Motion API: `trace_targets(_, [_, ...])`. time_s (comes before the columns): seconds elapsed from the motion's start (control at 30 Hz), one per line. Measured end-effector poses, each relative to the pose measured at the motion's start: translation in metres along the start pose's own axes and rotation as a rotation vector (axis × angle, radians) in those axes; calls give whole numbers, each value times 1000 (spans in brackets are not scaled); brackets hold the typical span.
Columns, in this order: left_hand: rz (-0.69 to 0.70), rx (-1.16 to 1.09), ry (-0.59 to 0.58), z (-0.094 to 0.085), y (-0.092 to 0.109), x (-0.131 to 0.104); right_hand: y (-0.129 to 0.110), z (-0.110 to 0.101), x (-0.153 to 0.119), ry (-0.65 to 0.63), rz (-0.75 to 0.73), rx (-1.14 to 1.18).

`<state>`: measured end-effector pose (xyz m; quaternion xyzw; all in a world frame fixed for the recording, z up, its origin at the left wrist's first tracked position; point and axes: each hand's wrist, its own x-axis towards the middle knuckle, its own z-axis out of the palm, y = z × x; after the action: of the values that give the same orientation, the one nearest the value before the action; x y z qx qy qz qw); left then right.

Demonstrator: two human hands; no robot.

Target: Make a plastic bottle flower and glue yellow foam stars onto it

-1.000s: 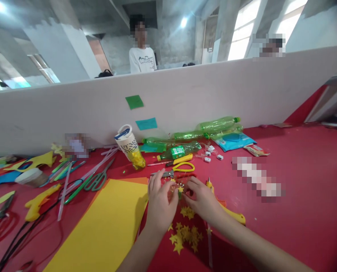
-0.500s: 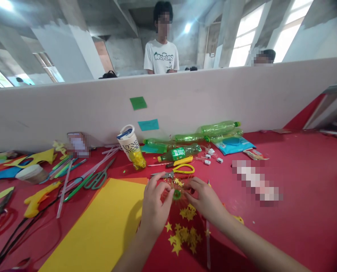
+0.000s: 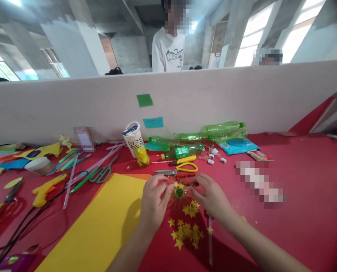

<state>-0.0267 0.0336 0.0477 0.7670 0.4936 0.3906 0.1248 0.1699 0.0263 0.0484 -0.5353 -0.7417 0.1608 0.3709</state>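
A clear plastic piece with a green bottle neck (image 3: pixel 179 193) is between my two hands, low over the red table. My left hand (image 3: pixel 154 198) has its fingers closed on the left edge of this piece. On its right edge my right hand (image 3: pixel 212 194) pinches the plastic. Yellow stars lie on or behind the piece, between the fingertips. Nearer to me, a loose cluster of yellow paper stars (image 3: pixel 187 231) rests on the table. Scissors with yellow handles (image 3: pixel 187 167) lie just beyond my fingers.
Yellow paper sheets (image 3: pixel 100 223) lie left of my hands. A white cup (image 3: pixel 134 139), green bottles (image 3: pixel 182 152) and a yellow cutter (image 3: pixel 187 159) stand or lie behind. Further left are a yellow glue gun (image 3: pixel 45 190) and green scissors (image 3: pixel 101 173). A person (image 3: pixel 168 51) stands beyond the partition.
The view has shifted slightly, so the table's contents appear further right. Both hands keep their hold on the plastic piece. The standing person has turned and leaned.
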Motion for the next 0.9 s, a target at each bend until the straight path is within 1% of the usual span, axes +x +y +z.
trace_targets(0.1, [0,8,-62,1,-2,-3,-4,-5,0,9,-75,-13])
trace_targets(0.23, [54,50,-146,7,-3,-6,-4,-3,1,-14,-185,-36])
trace_targets(0.37, [75,80,-188,12,-1,-9,1,2,4,-15,-173,-52])
trace_targets(0.5, [53,61,-195,12,0,-11,3,5,5,-39,-159,-68])
trace_targets(0.63, [-21,-10,-171,10,-3,-11,6,-1,5,-11,-84,-56])
trace_targets(0.73, [-119,-66,-170,8,-9,-12,13,-9,4,26,53,-54])
trace_targets(0.8, [-179,-87,-181,7,-14,-12,18,-12,2,2,145,-50])
trace_targets(0.9, [-232,-90,-198,8,-20,-15,23,-7,-2,-101,211,-11])
